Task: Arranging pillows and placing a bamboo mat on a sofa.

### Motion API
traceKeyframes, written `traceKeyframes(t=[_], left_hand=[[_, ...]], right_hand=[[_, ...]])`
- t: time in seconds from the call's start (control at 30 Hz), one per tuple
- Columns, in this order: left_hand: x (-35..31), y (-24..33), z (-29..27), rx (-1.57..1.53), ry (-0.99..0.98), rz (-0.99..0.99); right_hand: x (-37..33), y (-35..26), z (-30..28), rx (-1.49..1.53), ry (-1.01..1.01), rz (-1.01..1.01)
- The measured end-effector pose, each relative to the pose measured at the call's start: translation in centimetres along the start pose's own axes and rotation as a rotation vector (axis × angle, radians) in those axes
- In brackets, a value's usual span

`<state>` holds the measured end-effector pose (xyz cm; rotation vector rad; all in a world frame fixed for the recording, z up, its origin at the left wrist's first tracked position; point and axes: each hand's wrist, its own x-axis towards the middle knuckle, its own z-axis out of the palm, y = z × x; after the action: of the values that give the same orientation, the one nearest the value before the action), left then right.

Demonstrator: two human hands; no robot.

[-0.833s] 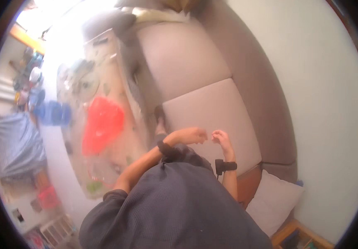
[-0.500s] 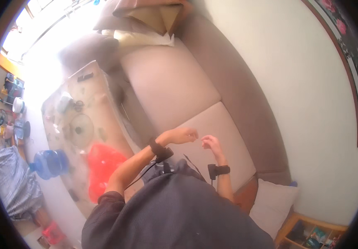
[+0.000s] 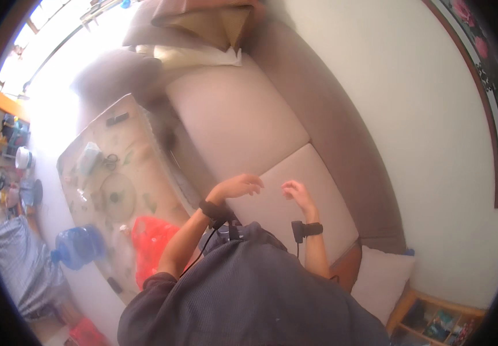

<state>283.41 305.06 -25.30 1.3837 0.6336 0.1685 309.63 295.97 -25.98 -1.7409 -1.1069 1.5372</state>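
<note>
My left hand (image 3: 240,187) hovers over the beige sofa seat (image 3: 292,167), its fingers loosely bent and nothing in them. Across a small gap to its right, my right hand (image 3: 299,194) is raised, empty too, with the fingers half curled and apart. Each wrist wears a black strap with a small box and a cable. Beside my left forearm, a red plastic bag (image 3: 150,245) lies on the low table (image 3: 130,124).
On the table are a round glass lid (image 3: 117,197), scissors (image 3: 110,161) and a dark bar-shaped object (image 3: 117,119). A blue water jug (image 3: 80,248) lies by its left edge. A pillow (image 3: 382,279) and a wooden compartment box (image 3: 433,320) sit at lower right.
My hands have drawn apart, the left one moving left and the right slightly right. The view has shifted a little, and nothing has been picked up.
</note>
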Motion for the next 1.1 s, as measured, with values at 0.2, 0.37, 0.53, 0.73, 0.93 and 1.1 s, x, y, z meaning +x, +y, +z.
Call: traceKeyframes(t=[0.2, 0.37, 0.53, 0.73, 0.93, 1.1], left_hand=[[-1.0, -1.3, -0.8, 0.102, 0.111, 0.131], [-1.1, -1.0, -1.1, 0.034, 0.172, -0.007], [-0.6, -1.1, -2.0, 0.056, 0.148, -0.086], [3.0, -0.4, -5.6, 0.163, 0.053, -0.110], [7.8, 1.8, -10.6, 0.280, -0.128, -0.097], [12.4, 6.7, -12.8, 0.180, -0.098, -0.065]], right_hand=[[1.3, -0.1, 0.3, 0.043, -0.048, -0.095], [3.0, 1.8, 0.2, 0.115, -0.068, -0.160], [2.7, 2.0, -0.1, 0.104, -0.036, -0.058], [2.5, -0.8, 0.3, 0.338, -0.021, -0.046], [3.1, -5.4, 1.5, 0.573, 0.246, -0.147], [6.1, -8.8, 1.3, 0.679, 0.712, -0.262]])
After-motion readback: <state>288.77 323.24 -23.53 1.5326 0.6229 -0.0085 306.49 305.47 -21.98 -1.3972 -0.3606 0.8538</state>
